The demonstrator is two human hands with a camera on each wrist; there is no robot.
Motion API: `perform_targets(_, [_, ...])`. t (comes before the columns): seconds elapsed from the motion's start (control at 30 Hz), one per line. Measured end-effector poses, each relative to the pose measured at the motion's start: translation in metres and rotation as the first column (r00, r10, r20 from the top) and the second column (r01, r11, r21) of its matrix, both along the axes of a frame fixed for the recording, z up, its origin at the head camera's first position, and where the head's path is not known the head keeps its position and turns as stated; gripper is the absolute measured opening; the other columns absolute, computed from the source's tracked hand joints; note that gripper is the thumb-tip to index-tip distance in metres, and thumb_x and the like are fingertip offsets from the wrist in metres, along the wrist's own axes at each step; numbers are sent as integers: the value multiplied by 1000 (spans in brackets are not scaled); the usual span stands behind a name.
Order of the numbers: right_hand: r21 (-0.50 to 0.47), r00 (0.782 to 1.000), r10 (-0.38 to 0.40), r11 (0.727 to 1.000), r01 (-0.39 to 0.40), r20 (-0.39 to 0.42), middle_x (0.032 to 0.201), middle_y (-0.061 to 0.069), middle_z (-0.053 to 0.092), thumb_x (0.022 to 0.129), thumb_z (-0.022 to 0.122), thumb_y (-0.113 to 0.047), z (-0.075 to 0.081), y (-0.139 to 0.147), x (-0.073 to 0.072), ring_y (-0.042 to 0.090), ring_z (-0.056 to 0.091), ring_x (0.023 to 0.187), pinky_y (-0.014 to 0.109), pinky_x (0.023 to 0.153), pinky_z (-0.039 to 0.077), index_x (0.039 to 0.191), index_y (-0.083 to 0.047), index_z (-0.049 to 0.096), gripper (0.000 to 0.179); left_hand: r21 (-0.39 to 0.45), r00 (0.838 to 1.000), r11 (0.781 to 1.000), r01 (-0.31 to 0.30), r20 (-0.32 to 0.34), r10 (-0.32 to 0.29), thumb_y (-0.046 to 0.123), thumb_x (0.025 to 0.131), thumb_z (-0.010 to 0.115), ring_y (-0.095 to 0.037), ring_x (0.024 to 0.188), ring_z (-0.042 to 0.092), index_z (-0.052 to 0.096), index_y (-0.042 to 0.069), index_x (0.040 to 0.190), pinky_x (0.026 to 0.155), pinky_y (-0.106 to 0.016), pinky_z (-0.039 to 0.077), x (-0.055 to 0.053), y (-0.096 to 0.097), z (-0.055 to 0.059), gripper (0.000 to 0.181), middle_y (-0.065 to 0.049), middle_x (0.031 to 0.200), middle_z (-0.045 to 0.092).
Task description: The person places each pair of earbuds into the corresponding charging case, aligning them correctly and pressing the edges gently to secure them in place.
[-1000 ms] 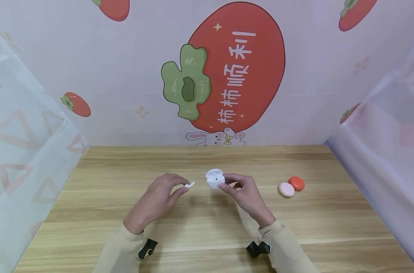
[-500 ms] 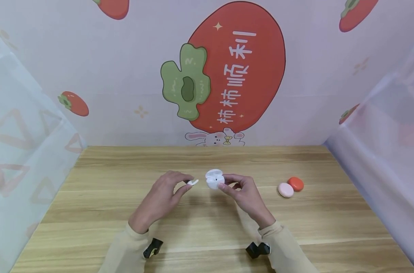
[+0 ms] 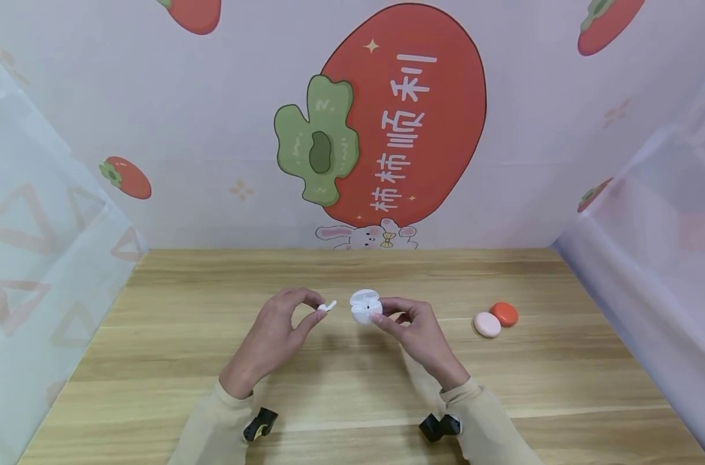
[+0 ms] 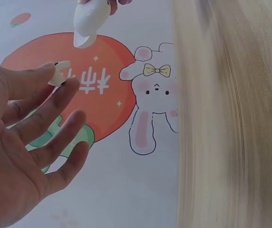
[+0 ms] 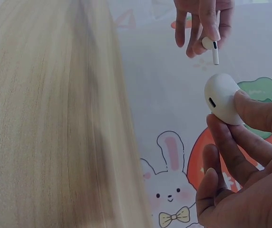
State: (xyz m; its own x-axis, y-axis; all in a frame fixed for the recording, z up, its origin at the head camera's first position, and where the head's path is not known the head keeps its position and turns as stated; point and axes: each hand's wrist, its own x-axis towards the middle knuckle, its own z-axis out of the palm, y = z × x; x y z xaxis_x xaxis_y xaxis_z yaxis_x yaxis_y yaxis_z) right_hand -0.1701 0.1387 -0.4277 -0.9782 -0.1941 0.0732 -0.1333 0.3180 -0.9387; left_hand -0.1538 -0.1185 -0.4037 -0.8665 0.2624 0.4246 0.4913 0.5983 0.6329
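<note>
Between thumb and index finger, my left hand pinches a white wireless earbud, its stem pointing up and right toward the case. My right hand grips a round white earbud case whose lid stands raised. A small gap separates earbud and case in the head view. The right wrist view shows the earbud stem end just above the case, which has a dark slot on its side. In the left wrist view, fingers partly cover the earbud; the other fingers spread loosely.
To the right of my right hand, a pink round disc-like piece and a red one lie touching on the wooden table. A printed cloth backdrop rises at the table's back edge, with cloth sides left and right.
My left hand has moved right, bringing the earbud closer to the case, and the earbud's stem has tilted more upward. My right hand and the case have stayed nearly still.
</note>
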Motion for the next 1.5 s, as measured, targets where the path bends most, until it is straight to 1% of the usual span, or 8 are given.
perform_targets(0.1, [4, 1000, 2, 1000, -2, 2, 102, 4, 72, 92, 77, -13, -1, 0, 0, 20, 61, 99, 34, 83, 48, 114, -7, 77, 23, 16, 1000, 1000, 6, -23, -5, 10, 91, 77, -21, 100, 64, 73, 7, 106, 89, -46, 51, -1, 0, -2, 15, 0, 98, 72])
perform_targets(0.3, [6, 1000, 4, 1000, -4, -12, 102, 4, 72, 92, 77, -14, -1, 0, 0, 20, 61, 99, 34, 83, 48, 114, -7, 77, 23, 85, 999, 996, 10, -50, -5, 11, 95, 73, -19, 98, 65, 74, 8, 108, 89, -46, 51, -2, 3, -4, 13, 1, 97, 72])
perform_targets(0.47, [4, 1000, 6, 1000, -6, -20, 102, 4, 72, 92, 77, -14, -1, -1, 0, 20, 62, 99, 32, 82, 48, 114, -7, 77, 23, 175, 999, 984, 7, -52, 3, 11, 95, 73, -16, 97, 66, 74, 8, 108, 93, -45, 51, -2, 6, -6, 14, 1, 98, 73])
perform_targets(0.6, [1, 1000, 5, 1000, -5, -20, 101, 3, 72, 92, 77, -14, 0, -2, 1, 19, 61, 98, 31, 82, 48, 114, -6, 77, 23, 238, 998, 971, -7, -64, 23, 9, 94, 73, -18, 98, 67, 75, 6, 107, 96, -49, 49, -3, 8, -8, 14, 0, 98, 74])
perform_targets(0.83, [4, 1000, 3, 1000, -3, -14, 101, 3, 72, 91, 77, -13, 0, -2, 0, 20, 61, 98, 31, 82, 48, 114, -7, 77, 23, 316, 999, 947, -54, 22, 50, 15, 97, 71, -21, 104, 68, 76, 7, 110, 94, -48, 51, 0, 12, -5, 16, -1, 104, 74])
perform_targets(1.0, [8, 1000, -2, 1000, 2, -12, 102, 3, 72, 92, 77, -14, 0, -3, 1, 20, 61, 98, 33, 83, 48, 114, -8, 77, 23, 350, 998, 935, -55, 57, 37, 15, 95, 73, -21, 103, 68, 75, 7, 112, 97, -47, 51, 0, 13, -5, 18, -2, 101, 73])
perform_targets(1.27, [11, 1000, -1, 1000, 1, -4, 102, 3, 73, 92, 77, -14, 0, -3, 2, 20, 61, 99, 35, 84, 48, 114, -8, 77, 23, 362, 1000, 932, 0, 22, -9, 6, 92, 75, -21, 99, 68, 75, 5, 112, 96, -49, 52, 0, 15, -6, 19, -3, 99, 73])
perform_targets(1.5, [12, 1000, 5, 1000, -5, -6, 102, 3, 73, 92, 77, -14, 1, -3, 2, 19, 61, 99, 36, 85, 48, 114, -8, 77, 23, 372, 1000, 928, -13, 21, 5, 9, 93, 75, -21, 102, 67, 73, 4, 114, 96, -51, 51, 0, 18, -8, 23, -3, 98, 73])
